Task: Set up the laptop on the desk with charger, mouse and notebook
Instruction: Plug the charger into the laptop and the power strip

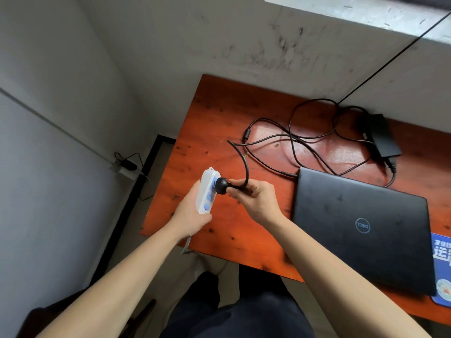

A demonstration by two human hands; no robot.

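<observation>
The laptop (361, 228) lies closed on the orange wooden desk (219, 118), with its lid logo facing up. Behind the laptop, near the wall, rests the black charger brick (383, 137). Its cable (268, 140) lies in loose loops on the desk behind and to the left of the laptop, and one end reaches the laptop's back left corner. To the left of the laptop, above the desk's left edge, the left hand (192, 215) holds a white power strip (207, 191), fingers curled round its body. The right hand (256, 198) pinches the black plug (222, 186) at its neck, and the plug's front meets the strip's face. A blue printed sheet (441, 264) touches the laptop's right edge.
</observation>
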